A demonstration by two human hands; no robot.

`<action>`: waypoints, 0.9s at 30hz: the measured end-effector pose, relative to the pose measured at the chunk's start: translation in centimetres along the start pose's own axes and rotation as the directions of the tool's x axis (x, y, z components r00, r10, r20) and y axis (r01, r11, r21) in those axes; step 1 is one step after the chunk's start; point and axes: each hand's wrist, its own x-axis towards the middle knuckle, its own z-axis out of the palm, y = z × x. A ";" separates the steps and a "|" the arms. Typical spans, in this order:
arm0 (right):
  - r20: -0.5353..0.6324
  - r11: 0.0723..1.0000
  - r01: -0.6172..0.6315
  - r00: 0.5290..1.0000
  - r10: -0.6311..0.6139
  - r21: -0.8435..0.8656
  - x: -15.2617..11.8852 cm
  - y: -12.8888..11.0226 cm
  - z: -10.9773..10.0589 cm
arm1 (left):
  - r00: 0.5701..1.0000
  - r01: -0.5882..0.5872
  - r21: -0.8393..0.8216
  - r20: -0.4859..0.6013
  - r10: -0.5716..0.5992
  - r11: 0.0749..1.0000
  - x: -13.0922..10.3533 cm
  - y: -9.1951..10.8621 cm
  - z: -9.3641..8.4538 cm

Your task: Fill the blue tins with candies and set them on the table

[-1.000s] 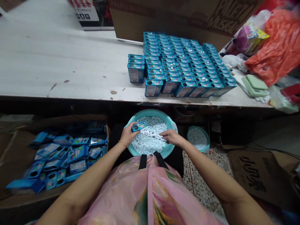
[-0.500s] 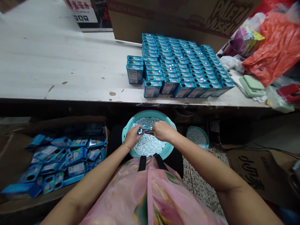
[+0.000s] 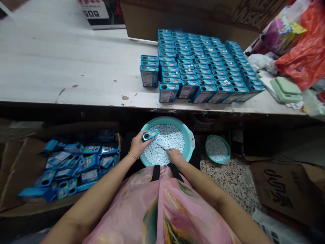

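Note:
My left hand [image 3: 138, 145] is closed around a small blue box [image 3: 150, 135], tilted over the left side of a turquoise basin [image 3: 188, 135]. A round dark opening shows at the box's near end. White pellets [image 3: 169, 135] fill the basin. Low over them, my right hand [image 3: 174, 155] grips a thin scoop [image 3: 161, 146], whose tip lies among the pellets, left of my fingers. Many similar blue boxes [image 3: 169, 92] stand upright in rows on the white table [image 3: 101, 78], with a few pellets on their tops.
A carton [image 3: 19, 169] of loose blue boxes sits at left. A smaller turquoise bowl [image 3: 228, 149] of pellets is on the floor at right. Behind the rows stands a large brown carton [image 3: 177, 17]. A green scale [image 3: 285, 88] and red plastic bag [image 3: 299, 61] lie at the table's right.
My right hand has moved away from the box, down into the pellets with the scoop. My left hand has lifted the box slightly up and left. The camera view has shifted slightly.

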 end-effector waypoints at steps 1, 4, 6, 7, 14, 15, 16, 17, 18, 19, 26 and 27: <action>0.011 1.000 0.012 1.000 -0.012 0.021 0.0 0.0 0.4 | 1.000 0.010 -0.003 -0.006 -0.010 1.000 -0.1 -0.2 0.1; 0.040 0.995 0.037 0.998 -0.041 0.095 0.3 1.2 1.0 | 1.000 0.021 -0.024 -0.019 -0.022 0.999 -0.3 -0.7 0.4; 0.054 0.987 0.051 0.997 -0.061 0.155 0.7 2.3 1.0 | 1.000 0.015 -0.041 -0.022 -0.016 0.999 -0.3 -1.0 0.5; 0.059 0.980 0.061 0.996 -0.073 0.188 0.9 2.8 1.0 | 1.000 0.011 -0.048 -0.022 -0.012 0.999 -0.3 -1.1 0.5; 0.007 0.863 0.119 0.990 -0.140 0.492 -0.3 5.0 -2.1 | 1.000 0.000 -0.056 -0.013 -0.001 0.998 0.3 -1.2 0.5; -0.007 0.811 0.122 0.990 -0.143 0.572 -0.8 5.2 -3.0 | 1.000 -0.003 -0.052 -0.006 0.002 0.999 0.4 -1.1 0.6; -0.019 0.755 0.126 0.989 -0.148 0.644 -1.4 5.3 -4.0 | 1.000 -0.009 -0.044 0.002 0.009 0.999 0.4 -1.0 0.7; -0.030 0.706 0.130 0.988 -0.153 0.696 -1.8 5.4 -5.0 | 1.000 -0.018 -0.034 0.013 0.019 0.999 0.5 -0.9 0.8; -0.036 0.676 0.138 0.986 -0.163 0.724 -2.3 5.3 -6.0 | 0.999 -0.033 -0.022 0.021 0.034 0.999 0.5 -0.8 1.0; -0.039 0.662 0.147 0.984 -0.175 0.735 -2.6 5.1 -7.0 | 0.998 -0.054 -0.008 0.032 0.054 0.999 0.4 -0.7 1.2; -0.031 0.887 0.171 0.984 -0.175 0.429 -3.3 1.4 -12.9 | 0.975 -0.212 0.118 0.089 0.203 0.970 0.1 -0.8 3.0; -0.034 0.914 0.184 0.982 -0.185 0.361 -3.5 0.8 -13.6 | 0.973 -0.221 0.129 0.095 0.210 0.967 0.1 -0.8 3.1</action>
